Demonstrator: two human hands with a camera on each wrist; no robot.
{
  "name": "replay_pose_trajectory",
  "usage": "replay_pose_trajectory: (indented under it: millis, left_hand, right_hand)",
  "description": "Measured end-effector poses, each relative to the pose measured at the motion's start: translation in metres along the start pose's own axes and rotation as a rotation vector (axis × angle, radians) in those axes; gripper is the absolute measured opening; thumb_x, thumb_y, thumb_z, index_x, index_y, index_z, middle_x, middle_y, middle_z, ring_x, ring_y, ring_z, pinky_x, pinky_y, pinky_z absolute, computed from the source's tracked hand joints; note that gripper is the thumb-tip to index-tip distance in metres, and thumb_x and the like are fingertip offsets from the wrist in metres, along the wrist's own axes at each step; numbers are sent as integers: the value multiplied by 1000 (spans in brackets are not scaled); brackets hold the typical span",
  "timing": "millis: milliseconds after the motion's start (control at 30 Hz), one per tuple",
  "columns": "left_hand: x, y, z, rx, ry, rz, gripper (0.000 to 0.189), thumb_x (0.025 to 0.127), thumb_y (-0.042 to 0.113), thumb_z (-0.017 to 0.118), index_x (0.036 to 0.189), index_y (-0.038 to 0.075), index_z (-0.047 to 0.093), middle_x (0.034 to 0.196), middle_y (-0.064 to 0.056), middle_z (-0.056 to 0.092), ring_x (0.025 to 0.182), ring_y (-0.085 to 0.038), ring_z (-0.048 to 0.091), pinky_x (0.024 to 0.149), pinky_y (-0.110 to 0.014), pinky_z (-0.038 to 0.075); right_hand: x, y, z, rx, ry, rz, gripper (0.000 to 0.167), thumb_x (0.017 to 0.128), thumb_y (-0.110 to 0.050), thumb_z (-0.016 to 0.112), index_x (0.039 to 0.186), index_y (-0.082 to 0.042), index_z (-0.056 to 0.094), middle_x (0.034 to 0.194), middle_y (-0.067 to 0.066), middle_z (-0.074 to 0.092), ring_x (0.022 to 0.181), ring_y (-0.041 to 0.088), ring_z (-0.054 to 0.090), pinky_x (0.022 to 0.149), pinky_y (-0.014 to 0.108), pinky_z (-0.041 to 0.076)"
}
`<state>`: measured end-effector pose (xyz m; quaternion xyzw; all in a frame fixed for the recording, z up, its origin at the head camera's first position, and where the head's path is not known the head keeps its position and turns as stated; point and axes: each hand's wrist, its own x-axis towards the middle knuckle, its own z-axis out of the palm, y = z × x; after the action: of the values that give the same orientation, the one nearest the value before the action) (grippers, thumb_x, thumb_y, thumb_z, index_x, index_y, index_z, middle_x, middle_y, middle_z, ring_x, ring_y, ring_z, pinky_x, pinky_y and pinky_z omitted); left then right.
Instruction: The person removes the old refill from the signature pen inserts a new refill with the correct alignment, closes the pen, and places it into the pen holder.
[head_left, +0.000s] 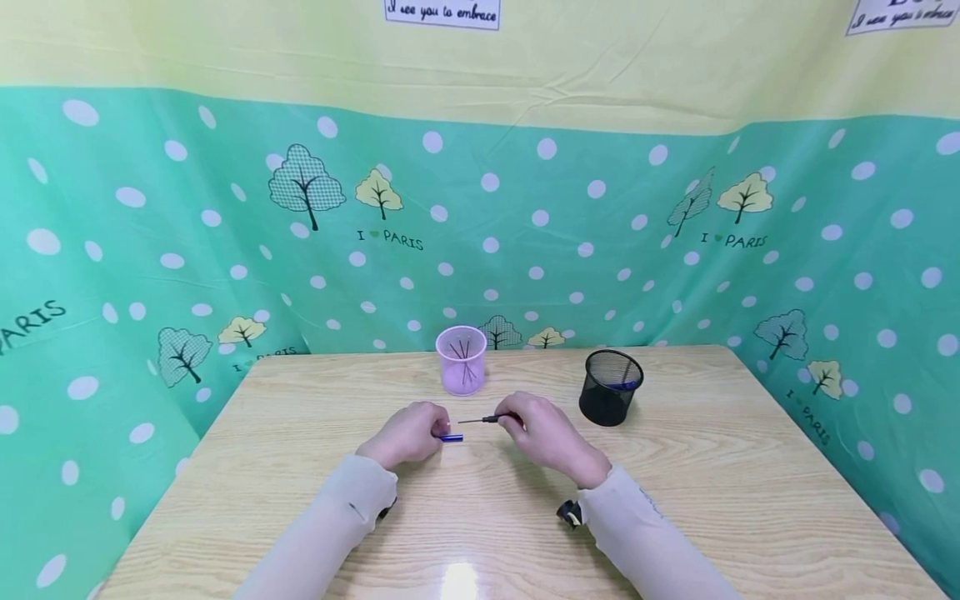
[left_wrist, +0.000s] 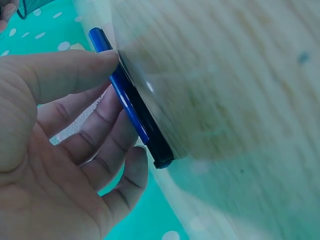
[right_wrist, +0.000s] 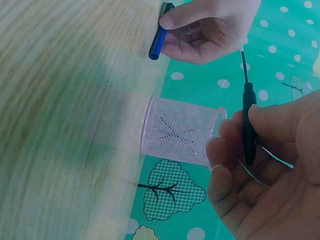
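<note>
In the head view my left hand [head_left: 411,432] hovers close over the table, pinching a blue pen barrel [head_left: 452,437] between thumb and fingers. Up close in the left wrist view, the blue barrel [left_wrist: 127,102] has a darker length along its side; the right wrist view shows an open end on the tube [right_wrist: 157,46]. My right hand [head_left: 546,432] pinches the black front part of a pen [head_left: 491,418], from which a thin refill [head_left: 471,421] points toward the left hand. The black part [right_wrist: 249,125] and the barrel are apart.
Behind the hands stands a pink-purple mesh pen cup [head_left: 461,375]. A black mesh pen cup [head_left: 606,404], with a blue item [head_left: 622,386] inside, is right of the right hand. The wooden table [head_left: 480,533] ends at a dotted green curtain [head_left: 480,275].
</note>
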<state>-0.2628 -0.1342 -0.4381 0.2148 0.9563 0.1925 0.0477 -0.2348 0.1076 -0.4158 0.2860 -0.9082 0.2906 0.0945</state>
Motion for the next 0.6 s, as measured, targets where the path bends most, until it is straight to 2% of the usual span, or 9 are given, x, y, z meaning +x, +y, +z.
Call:
replay_pose_trajectory:
  millis: [267, 600]
  left_hand:
    - [-3, 0, -2, -50, 45, 11, 18, 76, 7, 73, 92, 10, 67, 84, 1, 58, 78, -15, 53, 76, -35, 48]
    - [-9, 4, -4, -104, 107, 43, 18, 78, 5, 72, 95, 6, 67, 84, 0, 58, 77, -14, 52, 72, -33, 47]
  right_hand:
    - [1, -1, -1, 8, 7, -2, 8, 94, -13, 61, 94, -17, 68, 89, -11, 60, 75, 5, 54, 68, 27, 48]
    - [1, 0, 1, -1, 2, 3, 8, 94, -14, 61, 95, -17, 68, 89, -11, 60, 73, 5, 53, 66, 26, 47]
